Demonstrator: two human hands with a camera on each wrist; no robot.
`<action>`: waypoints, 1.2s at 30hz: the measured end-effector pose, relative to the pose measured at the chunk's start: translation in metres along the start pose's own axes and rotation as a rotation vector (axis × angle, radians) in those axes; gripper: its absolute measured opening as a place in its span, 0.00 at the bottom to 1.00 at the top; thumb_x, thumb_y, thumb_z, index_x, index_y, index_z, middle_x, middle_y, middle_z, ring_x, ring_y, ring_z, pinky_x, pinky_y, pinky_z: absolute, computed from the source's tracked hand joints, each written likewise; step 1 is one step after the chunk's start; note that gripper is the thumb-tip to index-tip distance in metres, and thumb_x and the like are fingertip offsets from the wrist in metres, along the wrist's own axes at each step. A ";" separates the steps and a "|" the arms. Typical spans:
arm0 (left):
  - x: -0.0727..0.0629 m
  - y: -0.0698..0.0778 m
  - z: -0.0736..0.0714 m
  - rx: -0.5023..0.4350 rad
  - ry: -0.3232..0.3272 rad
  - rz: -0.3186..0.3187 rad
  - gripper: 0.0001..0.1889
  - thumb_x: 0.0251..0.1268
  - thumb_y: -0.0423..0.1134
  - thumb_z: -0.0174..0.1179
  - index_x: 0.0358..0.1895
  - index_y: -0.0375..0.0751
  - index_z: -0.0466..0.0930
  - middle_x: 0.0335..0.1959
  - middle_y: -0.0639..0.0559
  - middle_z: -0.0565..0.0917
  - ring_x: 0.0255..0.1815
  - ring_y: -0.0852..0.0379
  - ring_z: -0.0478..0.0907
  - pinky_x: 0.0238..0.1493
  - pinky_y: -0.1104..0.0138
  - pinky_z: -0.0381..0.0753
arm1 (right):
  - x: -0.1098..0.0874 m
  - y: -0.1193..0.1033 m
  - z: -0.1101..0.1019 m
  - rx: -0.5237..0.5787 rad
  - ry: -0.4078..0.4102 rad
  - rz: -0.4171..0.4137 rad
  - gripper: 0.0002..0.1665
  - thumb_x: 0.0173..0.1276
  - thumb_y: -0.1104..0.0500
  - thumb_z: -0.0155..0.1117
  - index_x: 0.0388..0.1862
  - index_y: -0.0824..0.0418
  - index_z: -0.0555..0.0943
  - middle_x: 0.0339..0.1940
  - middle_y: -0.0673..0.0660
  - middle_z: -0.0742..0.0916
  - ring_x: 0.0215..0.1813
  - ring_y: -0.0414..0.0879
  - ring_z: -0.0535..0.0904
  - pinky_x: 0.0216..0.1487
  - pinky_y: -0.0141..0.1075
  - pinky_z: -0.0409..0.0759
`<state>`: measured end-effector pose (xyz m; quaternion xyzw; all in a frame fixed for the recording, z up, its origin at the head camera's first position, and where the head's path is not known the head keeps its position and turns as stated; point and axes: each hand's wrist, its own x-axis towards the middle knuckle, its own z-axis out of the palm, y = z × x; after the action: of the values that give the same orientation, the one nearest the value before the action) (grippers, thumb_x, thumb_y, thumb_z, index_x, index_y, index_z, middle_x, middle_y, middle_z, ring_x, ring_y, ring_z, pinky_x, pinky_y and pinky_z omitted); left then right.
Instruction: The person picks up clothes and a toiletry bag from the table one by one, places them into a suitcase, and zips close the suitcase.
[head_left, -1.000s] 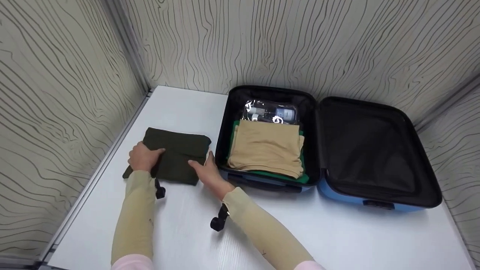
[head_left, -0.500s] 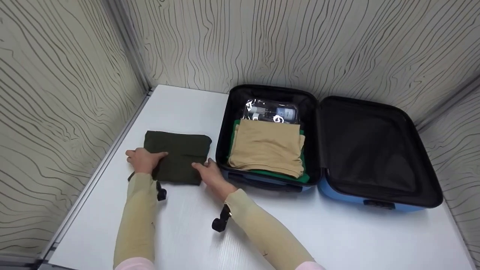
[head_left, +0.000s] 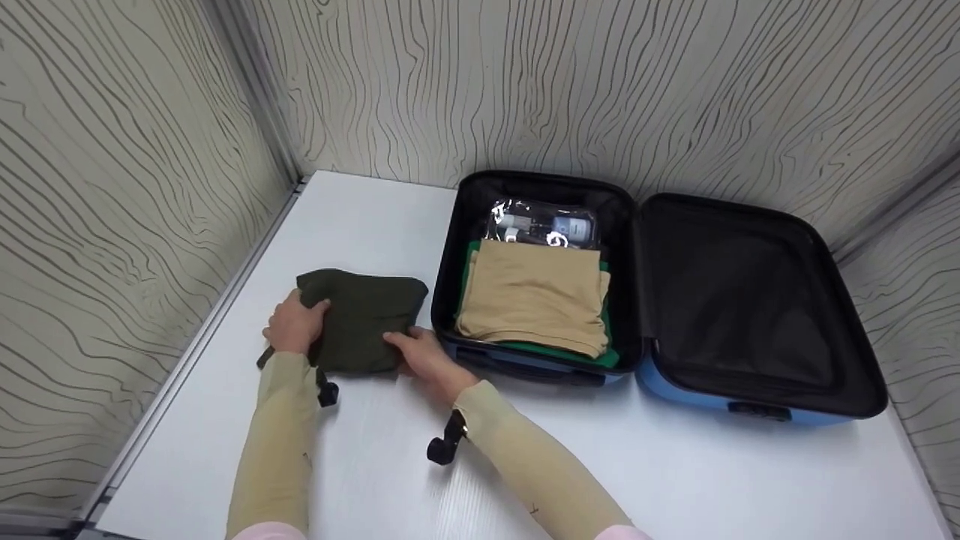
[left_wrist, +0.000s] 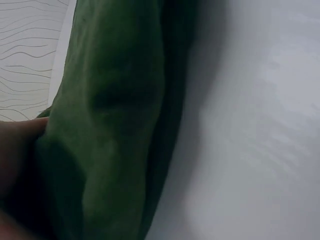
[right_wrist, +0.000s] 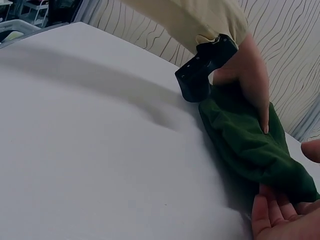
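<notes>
A folded dark green garment (head_left: 365, 315) is at the left of the table, beside the suitcase, and it bows up slightly between my hands. My left hand (head_left: 295, 324) grips its left edge, thumb on top. At the right edge my right hand (head_left: 429, 358) holds it, thumb above; in the right wrist view the right hand's fingers (right_wrist: 272, 207) reach under the cloth (right_wrist: 255, 152). The left wrist view is filled by the garment's draped side (left_wrist: 115, 110), slightly off the white surface. A small strip of the garment pokes out left of my left hand.
An open blue suitcase (head_left: 540, 375) with black lining stands at right. Inside lie a folded tan garment (head_left: 536, 292), green cloth (head_left: 609, 352) beneath it, and a clear pouch of bottles (head_left: 544, 223). Its lid (head_left: 739, 300) lies to the right. Patterned walls (head_left: 525, 90) border the table.
Both hands have taken a grip on the green garment's sides, fingers going under the edges. The garment has shifted slightly right and toward me, and its far edge now bulges upward.
</notes>
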<state>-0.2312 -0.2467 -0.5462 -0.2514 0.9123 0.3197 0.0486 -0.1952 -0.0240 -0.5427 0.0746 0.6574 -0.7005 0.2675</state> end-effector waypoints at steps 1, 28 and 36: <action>0.000 0.000 0.000 -0.004 0.009 0.017 0.34 0.77 0.50 0.51 0.76 0.29 0.59 0.71 0.26 0.65 0.70 0.27 0.63 0.68 0.38 0.58 | 0.000 0.000 0.000 -0.002 -0.001 -0.004 0.40 0.74 0.54 0.62 0.75 0.76 0.62 0.62 0.66 0.80 0.55 0.51 0.81 0.55 0.43 0.80; -0.004 0.018 -0.009 -0.283 0.295 0.106 0.20 0.78 0.53 0.51 0.45 0.36 0.76 0.43 0.37 0.80 0.42 0.40 0.75 0.44 0.50 0.69 | -0.022 -0.033 0.019 0.023 -0.017 -0.118 0.44 0.75 0.62 0.56 0.81 0.73 0.47 0.81 0.69 0.57 0.78 0.57 0.58 0.69 0.46 0.70; -0.006 0.024 -0.013 -0.300 0.343 0.120 0.20 0.78 0.54 0.51 0.40 0.38 0.73 0.37 0.39 0.78 0.38 0.43 0.72 0.39 0.54 0.66 | -0.027 -0.042 0.018 -0.008 -0.007 -0.158 0.43 0.75 0.62 0.56 0.81 0.73 0.50 0.80 0.68 0.60 0.78 0.55 0.59 0.70 0.44 0.68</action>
<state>-0.2368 -0.2352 -0.5210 -0.2518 0.8627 0.4068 -0.1643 -0.1880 -0.0340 -0.4917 0.0191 0.6629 -0.7172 0.2139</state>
